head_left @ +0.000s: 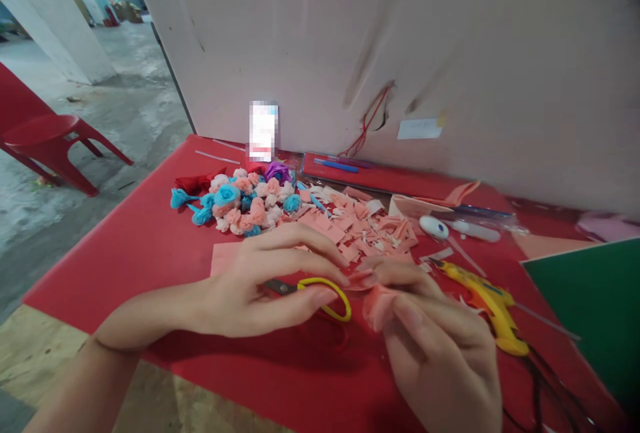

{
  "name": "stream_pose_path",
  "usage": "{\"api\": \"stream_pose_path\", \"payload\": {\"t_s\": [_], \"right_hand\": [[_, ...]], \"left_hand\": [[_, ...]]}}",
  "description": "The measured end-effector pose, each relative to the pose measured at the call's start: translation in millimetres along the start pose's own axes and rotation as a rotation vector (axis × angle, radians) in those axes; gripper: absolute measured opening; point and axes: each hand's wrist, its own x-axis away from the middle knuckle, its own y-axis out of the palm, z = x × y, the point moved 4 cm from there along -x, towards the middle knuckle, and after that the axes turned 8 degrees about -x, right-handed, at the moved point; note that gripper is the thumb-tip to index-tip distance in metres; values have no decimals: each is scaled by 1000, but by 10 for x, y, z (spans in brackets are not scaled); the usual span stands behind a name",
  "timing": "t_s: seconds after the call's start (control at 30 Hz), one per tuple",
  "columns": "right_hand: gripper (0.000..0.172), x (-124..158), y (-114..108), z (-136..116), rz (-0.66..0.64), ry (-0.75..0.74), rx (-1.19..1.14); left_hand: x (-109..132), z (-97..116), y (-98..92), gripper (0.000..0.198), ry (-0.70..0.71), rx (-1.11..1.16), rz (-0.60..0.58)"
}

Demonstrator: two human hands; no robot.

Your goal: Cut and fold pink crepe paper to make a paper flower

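Observation:
Pinched in my right hand (435, 326) is a small pink paper flower (379, 306), its folded strip reaching toward my left hand. My left hand (280, 279) hovers over scissors with a yellow handle (345, 306); its fingers are apart, and the fingertips come near the pink strip. No clear grip on the strip or scissors shows. Behind my hands lies a pile of cut pink paper pieces (350, 226). Left of it sits a cluster of pink, white and blue paper flowers (227, 196). A yellow glue gun (480, 293) lies right of my right hand.
The red table (125, 239) meets a pale wall panel. A phone (263, 131) leans there. Near the pile are a blue pen (337, 165) and a white oval object (434, 227). A green sheet (595, 306) lies right, with cords below. A red chair (50, 133) stands left.

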Motion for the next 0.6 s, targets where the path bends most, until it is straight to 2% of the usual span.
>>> {"api": "stream_pose_path", "payload": {"t_s": [0.1,0.23,0.4,0.6], "right_hand": [[27,8,10,32,31,3,-30],[27,36,36,20,4,-39,-27],[27,61,37,-39,-31,-100,-11],[27,67,59,-50,-7,-137,1]], "left_hand": [[5,9,-8,7,62,-114,58],[-3,-2,4,9,61,-196,77],[-14,-1,-1,9,45,-166,91],[-18,-3,14,5,22,-123,59]]}}
